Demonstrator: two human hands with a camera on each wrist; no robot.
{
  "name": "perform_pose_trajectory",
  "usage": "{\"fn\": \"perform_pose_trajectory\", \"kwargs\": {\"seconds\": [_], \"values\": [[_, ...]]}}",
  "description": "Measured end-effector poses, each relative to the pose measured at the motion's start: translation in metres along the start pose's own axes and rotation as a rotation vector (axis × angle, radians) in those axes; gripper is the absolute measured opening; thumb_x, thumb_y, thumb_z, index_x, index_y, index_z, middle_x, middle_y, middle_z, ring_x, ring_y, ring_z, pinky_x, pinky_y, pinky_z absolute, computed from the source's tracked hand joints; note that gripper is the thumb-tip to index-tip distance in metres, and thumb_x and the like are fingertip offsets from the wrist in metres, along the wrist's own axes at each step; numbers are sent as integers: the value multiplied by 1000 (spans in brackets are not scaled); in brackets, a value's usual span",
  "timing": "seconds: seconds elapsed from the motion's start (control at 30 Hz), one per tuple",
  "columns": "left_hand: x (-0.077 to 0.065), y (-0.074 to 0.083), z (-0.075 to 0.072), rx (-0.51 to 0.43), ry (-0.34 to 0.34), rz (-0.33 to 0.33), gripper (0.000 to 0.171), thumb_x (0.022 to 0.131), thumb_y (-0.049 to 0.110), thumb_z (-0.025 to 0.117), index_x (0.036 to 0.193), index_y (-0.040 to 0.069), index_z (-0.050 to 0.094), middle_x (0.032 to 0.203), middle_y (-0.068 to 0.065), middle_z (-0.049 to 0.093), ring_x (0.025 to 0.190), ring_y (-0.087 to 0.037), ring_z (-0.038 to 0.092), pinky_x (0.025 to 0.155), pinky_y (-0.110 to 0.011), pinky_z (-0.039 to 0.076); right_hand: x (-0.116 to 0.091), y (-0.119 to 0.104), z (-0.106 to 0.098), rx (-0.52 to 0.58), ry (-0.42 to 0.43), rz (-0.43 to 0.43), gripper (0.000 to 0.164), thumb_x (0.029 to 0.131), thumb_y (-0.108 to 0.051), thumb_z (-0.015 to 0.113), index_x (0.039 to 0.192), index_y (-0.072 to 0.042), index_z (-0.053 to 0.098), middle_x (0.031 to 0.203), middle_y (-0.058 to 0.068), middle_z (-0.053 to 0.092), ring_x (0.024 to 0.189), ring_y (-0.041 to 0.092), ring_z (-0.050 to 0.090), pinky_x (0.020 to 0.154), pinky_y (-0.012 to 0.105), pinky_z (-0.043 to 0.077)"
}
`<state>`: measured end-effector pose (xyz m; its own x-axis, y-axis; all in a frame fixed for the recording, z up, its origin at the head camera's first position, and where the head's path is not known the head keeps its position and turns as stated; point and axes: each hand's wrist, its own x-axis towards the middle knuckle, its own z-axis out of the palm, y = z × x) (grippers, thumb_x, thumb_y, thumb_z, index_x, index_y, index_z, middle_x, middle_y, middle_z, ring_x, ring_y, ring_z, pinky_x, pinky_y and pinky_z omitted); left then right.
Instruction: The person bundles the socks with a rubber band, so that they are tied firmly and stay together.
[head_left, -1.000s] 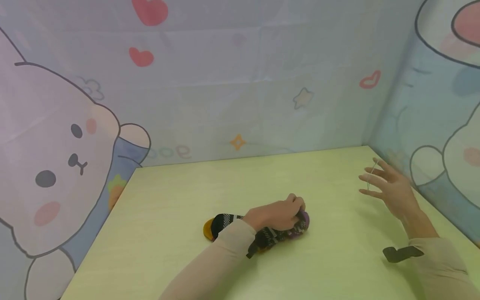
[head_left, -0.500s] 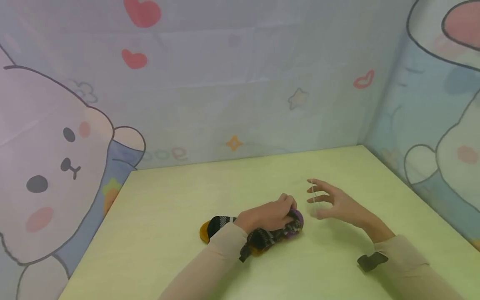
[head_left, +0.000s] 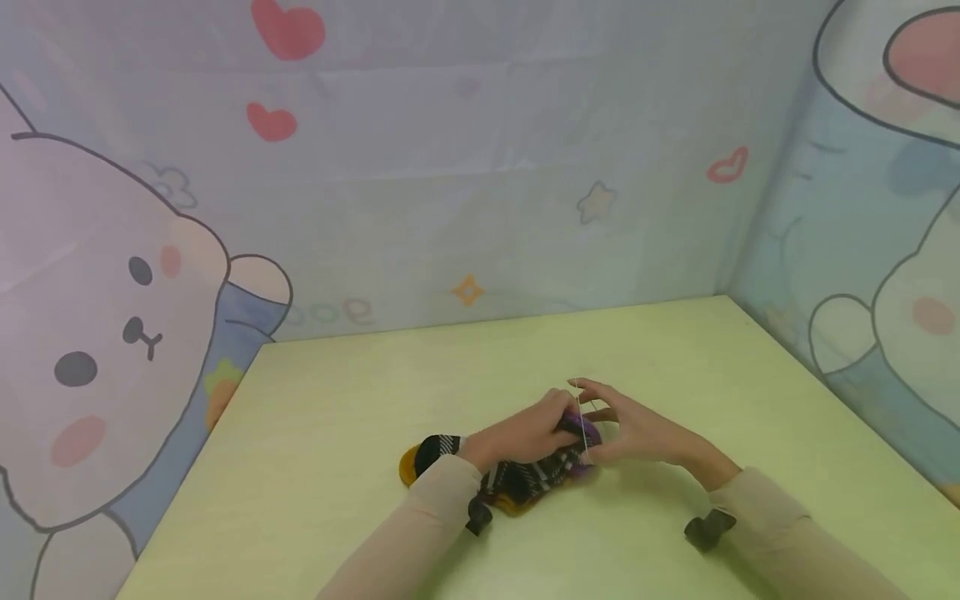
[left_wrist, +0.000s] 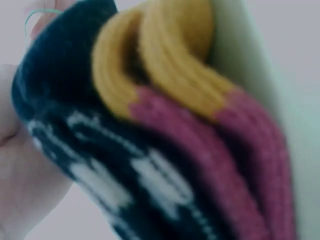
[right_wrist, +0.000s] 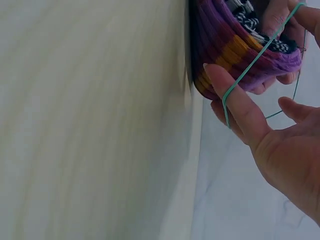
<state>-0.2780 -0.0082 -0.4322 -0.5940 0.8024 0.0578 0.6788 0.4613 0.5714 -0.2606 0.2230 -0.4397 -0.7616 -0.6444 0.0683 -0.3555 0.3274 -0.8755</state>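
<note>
Folded knitted socks (head_left: 534, 475), black and white with yellow, pink and purple parts, lie in a bundle on the table. My left hand (head_left: 525, 432) grips the bundle near its right end. My right hand (head_left: 645, 432) has its fingers spread inside a thin green rubber band (right_wrist: 255, 59), which is stretched across them. In the right wrist view that band passes in front of the purple end of the socks (right_wrist: 227, 47), and the right fingers are close around this end. Yellow and pink folds of the socks (left_wrist: 205, 107) fill much of the left wrist view.
The pale yellow-green table (head_left: 337, 400) extends around both hands. A cartoon-printed cloth (head_left: 420, 183) stands along its back and sides. Dark straps (head_left: 708, 531) hang at both wrists.
My right hand has moved left from the table's right side to the right end of the socks, carrying the stretched rubber band. The left hand keeps its grip on the socks.
</note>
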Motion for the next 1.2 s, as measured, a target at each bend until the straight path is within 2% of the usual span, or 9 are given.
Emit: {"fn": "perform_pose_trajectory", "kwargs": {"seconds": [0.13, 0.33, 0.53, 0.63, 0.8, 0.9, 1.0, 1.1, 1.2], "values": [[-3, -5, -1, -61, 21, -37, 14, 103, 19, 57, 110, 14, 45, 114, -1, 41, 103, -11, 41, 89, -25, 41, 5, -1, 5, -46, -2, 20, 99, 86, -26, 80, 161, -16, 15, 160, 21, 17, 137, 50, 35, 98, 61, 44], [-8, -7, -1, -124, 7, -99, 17, 103, 20, 58, 113, 16, 46, 126, -6, 36, 109, -13, 44, 94, -28, 43, 13, -3, 10, -64, -16, 27, 101, 85, -26, 81, 161, -17, 14, 161, 18, 14, 139, 48, 33, 103, 62, 39], [-9, -10, -2, -182, 0, -98, 28, 98, 2, 57, 120, 10, 41, 125, -8, 37, 109, -15, 42, 93, -27, 41, 21, -4, 12, -64, -3, 16, 98, 85, -19, 79, 161, -18, 17, 158, 18, 20, 137, 47, 36, 102, 57, 42], [-6, -10, 1, -144, 44, -97, 43, 92, -1, 62, 126, 6, 37, 127, -10, 38, 113, -17, 43, 94, -26, 41, 23, -4, 13, -69, 2, 14, 98, 84, -16, 78, 161, -17, 17, 157, 17, 21, 136, 46, 37, 101, 56, 43], [0, -5, 10, -1, 157, -103, 71, 84, 0, 75, 139, -4, 30, 138, -21, 36, 124, -23, 45, 98, -26, 44, 23, -3, 12, -90, 2, 9, 100, 83, -11, 76, 161, -17, 15, 157, 19, 19, 133, 44, 41, 96, 51, 47], [0, -1, 12, 49, 223, -140, 76, 81, 1, 79, 139, -5, 31, 134, -22, 38, 111, -22, 54, 88, -25, 49, 23, -1, 11, -121, 5, -6, 101, 81, -10, 76, 161, -16, 14, 154, 21, 24, 127, 40, 45, 92, 45, 48], [-2, 2, 13, 20, 284, -222, 74, 80, 6, 83, 135, 0, 33, 129, -20, 37, 85, -18, 59, 72, -24, 50, 23, 1, 11, -167, 8, -14, 102, 80, -12, 77, 161, -13, 15, 149, 22, 30, 119, 33, 48, 89, 41, 48], [-6, 5, 11, -17, 331, -298, 74, 79, 15, 86, 132, 4, 35, 124, -16, 36, 64, -16, 55, 61, -25, 48, 23, 2, 10, -199, 10, -15, 102, 80, -15, 78, 160, -12, 16, 146, 21, 34, 113, 29, 49, 88, 40, 47], [-11, 7, 7, 0, 337, -322, 65, 79, 20, 88, 121, 5, 41, 108, -10, 45, 58, -13, 47, 56, -25, 43, 23, 4, 10, -193, 10, -21, 101, 80, -15, 79, 160, -14, 17, 143, 20, 37, 110, 27, 51, 88, 39, 47]]}}
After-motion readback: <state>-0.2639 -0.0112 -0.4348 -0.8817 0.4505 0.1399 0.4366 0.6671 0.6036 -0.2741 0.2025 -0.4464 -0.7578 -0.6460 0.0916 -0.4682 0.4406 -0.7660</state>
